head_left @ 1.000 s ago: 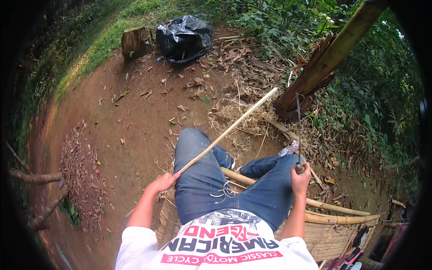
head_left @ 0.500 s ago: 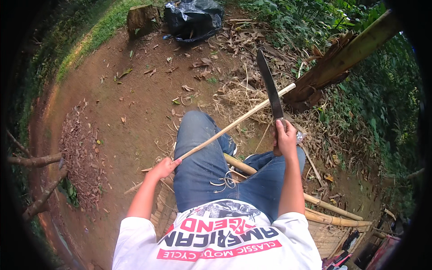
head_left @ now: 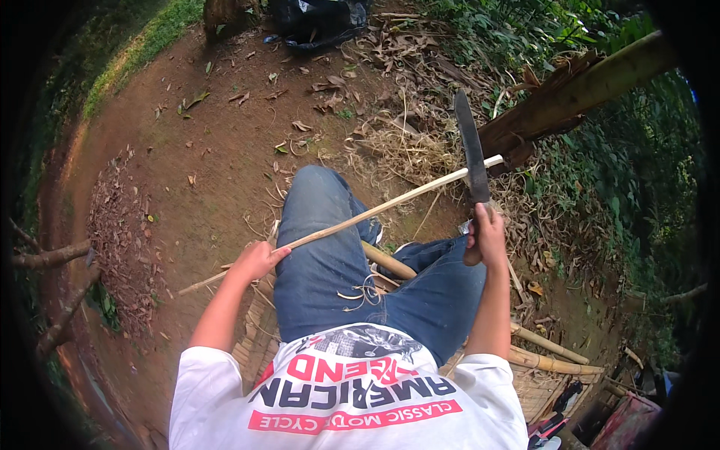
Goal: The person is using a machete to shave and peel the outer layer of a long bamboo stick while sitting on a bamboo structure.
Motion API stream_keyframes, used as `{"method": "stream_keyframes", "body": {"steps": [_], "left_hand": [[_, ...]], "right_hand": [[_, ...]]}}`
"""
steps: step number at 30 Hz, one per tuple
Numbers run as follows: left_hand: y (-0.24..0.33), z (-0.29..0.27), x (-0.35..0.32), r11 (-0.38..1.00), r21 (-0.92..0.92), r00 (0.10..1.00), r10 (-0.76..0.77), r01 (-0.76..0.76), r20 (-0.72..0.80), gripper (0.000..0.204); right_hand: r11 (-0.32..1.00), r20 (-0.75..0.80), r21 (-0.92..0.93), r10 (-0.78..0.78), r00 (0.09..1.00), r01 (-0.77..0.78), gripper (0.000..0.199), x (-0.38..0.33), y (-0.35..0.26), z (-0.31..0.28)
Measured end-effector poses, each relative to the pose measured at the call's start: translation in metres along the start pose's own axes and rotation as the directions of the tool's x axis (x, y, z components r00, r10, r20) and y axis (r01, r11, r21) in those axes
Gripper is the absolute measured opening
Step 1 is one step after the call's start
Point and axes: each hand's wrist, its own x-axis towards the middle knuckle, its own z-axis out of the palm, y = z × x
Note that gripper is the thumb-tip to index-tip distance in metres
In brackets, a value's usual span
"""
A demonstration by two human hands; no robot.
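Observation:
A long, thin pale bamboo stick (head_left: 382, 207) runs across my thighs, up toward the right. My left hand (head_left: 257, 261) is closed around its lower part, over my left knee, and the tail end pokes out to the left behind the fist. My right hand (head_left: 487, 234) grips the handle of a machete (head_left: 471, 142), its dark blade pointing away from me. The blade crosses the stick close to its far, whitish end; whether the edge bites into it I cannot tell.
A bamboo bench (head_left: 547, 361) is under me, with a bamboo pole (head_left: 388, 261) between my legs. A thick leaning trunk (head_left: 600, 86) stands at the far right, fibre shavings (head_left: 405, 154) beside it. A black plastic bag (head_left: 319, 22) lies far off. Branches (head_left: 60, 259) jut in at left.
The machete has swung more upright and its blade now lies nearer the stick's far end. The stick slants less steeply, and my left hand has shifted slightly left. The whole view has shifted a little.

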Motion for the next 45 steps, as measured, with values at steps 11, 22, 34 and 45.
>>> {"method": "stream_keyframes", "body": {"steps": [11,22,34,45], "left_hand": [[0.002,-0.004,-0.003,0.999,0.034,1.000,-0.021,0.021,-0.014,0.077],[0.008,0.002,-0.005,0.998,0.032,0.999,-0.051,0.051,-0.004,0.079],[0.008,0.005,-0.008,0.994,-0.021,0.994,-0.105,0.105,-0.028,0.071],[0.010,0.009,-0.009,0.997,0.013,0.993,-0.079,0.081,-0.087,0.072]], "right_hand": [[0.998,0.007,-0.041,0.055,0.998,-0.055,0.026,-0.003,0.004,-0.016],[0.997,0.017,-0.027,0.067,0.998,-0.067,0.026,0.004,0.006,-0.009],[0.979,0.079,-0.196,0.075,0.994,-0.059,0.028,-0.006,0.004,-0.006],[0.953,0.220,-0.278,0.186,0.958,-0.121,0.030,-0.008,0.007,0.009]]}}
